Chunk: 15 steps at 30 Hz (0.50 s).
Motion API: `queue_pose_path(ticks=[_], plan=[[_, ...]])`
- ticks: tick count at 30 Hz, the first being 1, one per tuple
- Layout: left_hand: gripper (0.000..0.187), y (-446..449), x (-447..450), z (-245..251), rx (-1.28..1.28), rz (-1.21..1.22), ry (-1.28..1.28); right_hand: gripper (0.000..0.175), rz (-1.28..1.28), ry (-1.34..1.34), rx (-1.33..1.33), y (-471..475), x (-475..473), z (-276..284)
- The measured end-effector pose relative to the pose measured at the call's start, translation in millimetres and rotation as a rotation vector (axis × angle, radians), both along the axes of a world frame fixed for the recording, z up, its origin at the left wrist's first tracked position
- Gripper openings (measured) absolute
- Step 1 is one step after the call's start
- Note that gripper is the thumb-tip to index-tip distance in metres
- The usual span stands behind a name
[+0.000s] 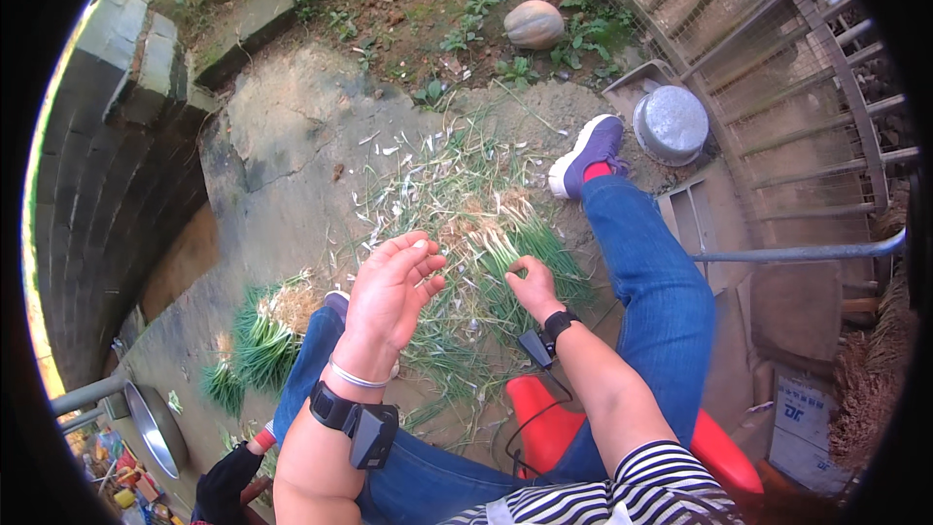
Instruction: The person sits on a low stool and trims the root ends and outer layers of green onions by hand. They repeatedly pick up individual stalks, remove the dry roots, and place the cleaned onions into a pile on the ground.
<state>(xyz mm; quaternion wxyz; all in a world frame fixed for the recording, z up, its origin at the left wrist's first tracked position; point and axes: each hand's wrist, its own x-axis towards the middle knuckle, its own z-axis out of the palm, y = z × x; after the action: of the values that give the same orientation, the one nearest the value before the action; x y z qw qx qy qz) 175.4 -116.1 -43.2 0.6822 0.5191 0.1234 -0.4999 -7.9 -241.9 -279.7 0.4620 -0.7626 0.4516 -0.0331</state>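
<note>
My left hand (397,281) is raised above the littered ground, palm showing and fingers loosely bent apart; I see nothing in it. Lower right of it, my right hand (536,286) hovers over or touches a pile of spring onions (547,251) with pale roots at the far end. Its thumb and forefinger curl towards each other, and whether a stalk is between them is hidden. Loose green leaves and whitish peelings (408,189) spread over the concrete around the pile. More bundled spring onions (270,335) lie to the left, beyond my left knee.
A red plastic stool (536,408) is under me. An upturned metal pot (670,124) stands by the wire-mesh fence (787,87). A metal basin (154,426) lies at lower left, near another person's dark sleeve (226,481). A pumpkin (534,25) rests on the soil ahead.
</note>
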Motion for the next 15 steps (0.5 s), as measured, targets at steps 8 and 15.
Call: queue_pose_path(ticks=[8,15], plan=[[0.007,11.0,-11.8,-35.6,-0.028,-0.213,-0.021,0.027,-0.035,-0.263,-0.14,3.3,-7.5,76.3],[0.028,16.4,-36.4,-74.9,-0.303,-0.433,0.159,0.056,0.117,-0.726,0.343,39.3,-6.8,180.4]])
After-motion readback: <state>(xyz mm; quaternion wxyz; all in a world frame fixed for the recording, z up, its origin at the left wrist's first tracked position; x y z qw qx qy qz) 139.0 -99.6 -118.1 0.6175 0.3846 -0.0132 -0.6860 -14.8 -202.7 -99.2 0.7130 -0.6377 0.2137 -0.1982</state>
